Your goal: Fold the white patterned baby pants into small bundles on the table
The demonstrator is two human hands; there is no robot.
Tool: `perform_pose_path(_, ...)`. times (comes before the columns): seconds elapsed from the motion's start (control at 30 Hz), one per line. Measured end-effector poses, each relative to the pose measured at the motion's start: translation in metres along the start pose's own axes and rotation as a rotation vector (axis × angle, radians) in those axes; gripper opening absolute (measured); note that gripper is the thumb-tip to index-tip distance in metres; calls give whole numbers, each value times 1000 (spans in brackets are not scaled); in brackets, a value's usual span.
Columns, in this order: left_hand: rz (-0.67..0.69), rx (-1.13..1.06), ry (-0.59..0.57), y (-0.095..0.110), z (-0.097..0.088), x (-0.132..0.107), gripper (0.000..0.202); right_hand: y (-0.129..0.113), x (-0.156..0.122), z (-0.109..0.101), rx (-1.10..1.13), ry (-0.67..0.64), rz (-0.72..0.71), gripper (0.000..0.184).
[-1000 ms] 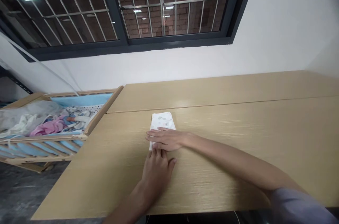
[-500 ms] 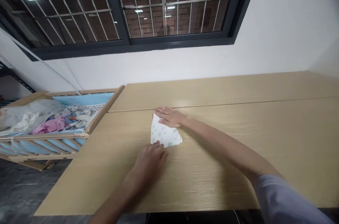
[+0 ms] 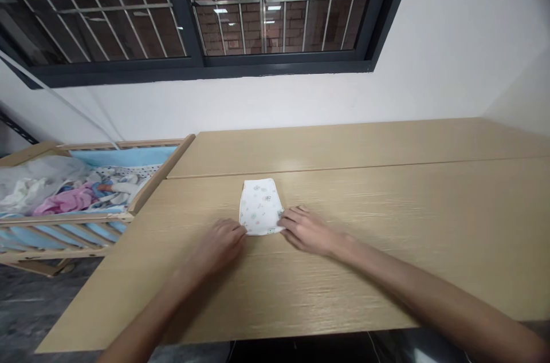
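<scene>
A small white folded cloth (image 3: 260,205) with tiny coloured prints lies flat on the light wooden table (image 3: 387,225). My left hand (image 3: 223,240) touches the cloth's near left corner with its fingertips pinched on the edge. My right hand (image 3: 307,229) rests at the near right corner, fingers curled onto that edge. Both forearms reach in from the bottom of the view.
A wooden baby cot (image 3: 64,202) with blue lining stands left of the table, holding a heap of pink, white and patterned clothes (image 3: 71,194). A white wall and a barred dark-framed window (image 3: 206,14) lie behind. The table's near edge runs along the bottom.
My right hand came back from the cloth's far end to its near right corner. The cloth went from a skewed shape to a neat folded rectangle. My left hand shifted slightly left.
</scene>
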State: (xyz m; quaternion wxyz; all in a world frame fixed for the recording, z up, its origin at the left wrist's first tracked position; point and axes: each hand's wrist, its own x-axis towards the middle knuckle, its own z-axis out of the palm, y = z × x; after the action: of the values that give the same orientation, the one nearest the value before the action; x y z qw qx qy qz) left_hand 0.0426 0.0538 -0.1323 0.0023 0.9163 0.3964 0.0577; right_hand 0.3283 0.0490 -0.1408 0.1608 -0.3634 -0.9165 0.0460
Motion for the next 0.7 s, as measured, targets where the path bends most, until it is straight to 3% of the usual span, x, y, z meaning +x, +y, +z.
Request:
perform_pose_path(0.2, -122, -199, 75, 16, -39, 10, 20, -16, -1, -19, 226, 54, 205, 20)
perform_pose_path(0.33, -209, -233, 130, 9, -58, 32, 26, -1, 21, -26, 428, 131, 328, 20)
perform_pose_path(0.43, -304, -206, 153, -5, -52, 57, 29, 23, 43, -15, 522, 235, 412, 19)
perform_pose_path(0.57, -409, -129, 197, -24, -29, 89, 32, 56, 71, 8, 523, 365, 516, 22)
perform_pose_path(0.7, -461, -56, 216, -37, -7, 102, 32, 77, 86, 28, 551, 368, 610, 23)
